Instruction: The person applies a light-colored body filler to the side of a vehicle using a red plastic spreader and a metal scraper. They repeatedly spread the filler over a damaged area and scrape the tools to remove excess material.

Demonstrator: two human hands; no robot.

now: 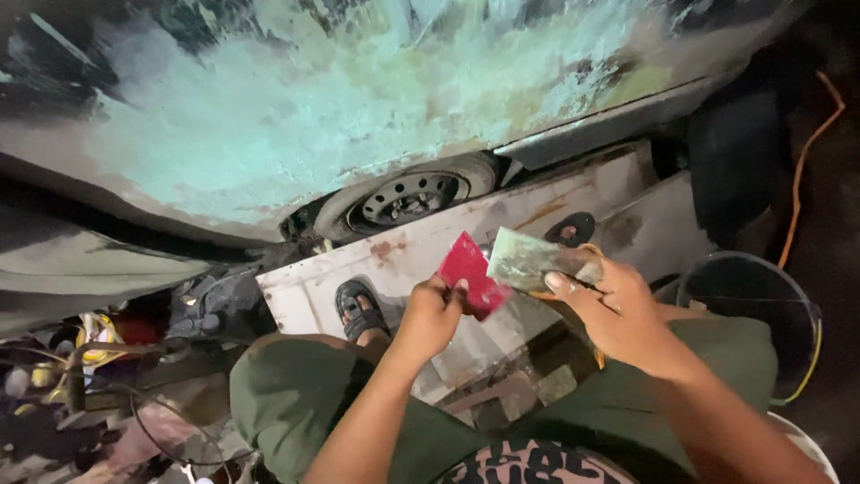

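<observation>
My left hand [433,314] grips a small red plastic spreader [469,269] by its lower edge. My right hand [618,309] holds a grey, putty-smeared flat scraper blade [528,258]. The two tools meet edge to edge above my knees, the red one touching the grey one's left corner. Ahead stands a car body panel [296,108] covered in pale green filler, with a wheel [408,199] below it.
I crouch on a white metal sheet [421,246], one sandalled foot [360,309] on it. A round bucket [752,300] sits at the right, with an orange cable [802,179] beyond it. Tangled wires and clutter [98,376] fill the lower left.
</observation>
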